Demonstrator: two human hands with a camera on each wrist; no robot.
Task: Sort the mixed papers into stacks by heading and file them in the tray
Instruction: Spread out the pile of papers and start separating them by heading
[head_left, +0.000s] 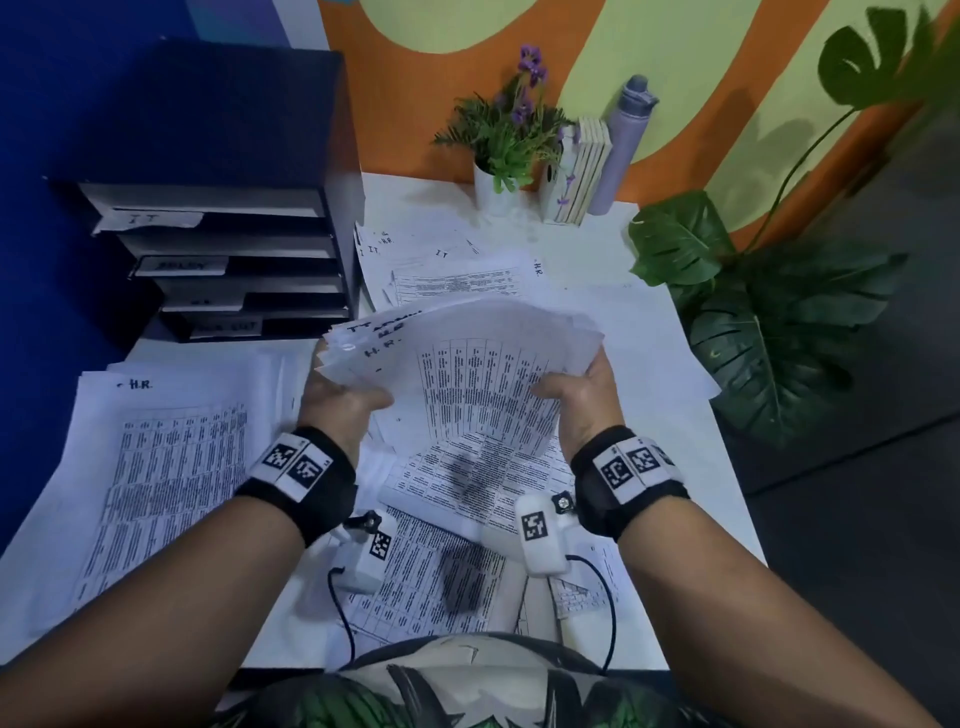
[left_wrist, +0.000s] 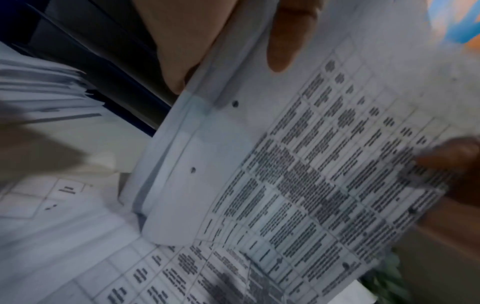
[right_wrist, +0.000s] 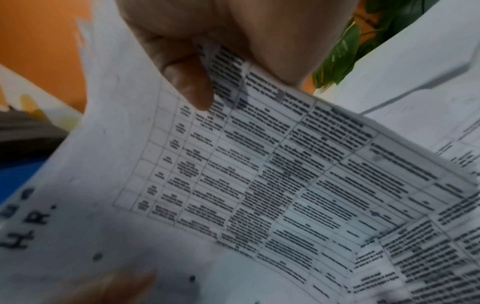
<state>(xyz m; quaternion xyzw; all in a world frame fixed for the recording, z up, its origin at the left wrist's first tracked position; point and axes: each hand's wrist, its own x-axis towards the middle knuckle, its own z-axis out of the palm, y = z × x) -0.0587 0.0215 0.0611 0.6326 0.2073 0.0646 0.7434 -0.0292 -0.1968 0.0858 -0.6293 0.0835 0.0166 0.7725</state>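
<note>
Both hands hold a fanned bundle of printed sheets above the desk's middle. My left hand grips its left edge, thumb on top. My right hand pinches the right edge, thumb on the table print. The top sheet is headed "H.R."; sheets behind show "IT" and "H.R." headings. A stack headed "H.R." lies at the left. The dark multi-shelf tray with labelled slots stands at the back left.
Loose sheets headed "IT" and "H.R." lie behind the bundle, more papers under it. A potted plant, books and a grey bottle stand at the back. Large leaves overhang the desk's right edge.
</note>
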